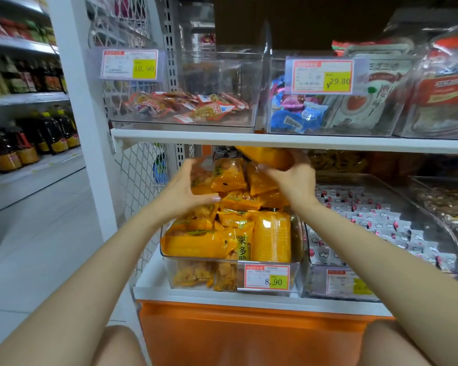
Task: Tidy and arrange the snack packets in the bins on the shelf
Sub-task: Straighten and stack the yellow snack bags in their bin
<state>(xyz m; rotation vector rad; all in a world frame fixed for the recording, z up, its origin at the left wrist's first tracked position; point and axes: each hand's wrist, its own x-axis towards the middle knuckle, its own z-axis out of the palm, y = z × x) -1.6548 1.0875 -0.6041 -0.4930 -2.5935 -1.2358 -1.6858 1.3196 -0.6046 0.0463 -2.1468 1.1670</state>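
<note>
The right hand [292, 178] clamped a yellow packet [265, 157]; the left hand [185, 191], grip spread, steadied the heaped bin [169, 270]; best laid flat.

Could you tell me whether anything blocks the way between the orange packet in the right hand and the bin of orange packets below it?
Nothing visible does. The right hand holds the orange packet just under the upper shelf, directly above the heaped bin; the left hand rests on the pile's left side.
</note>
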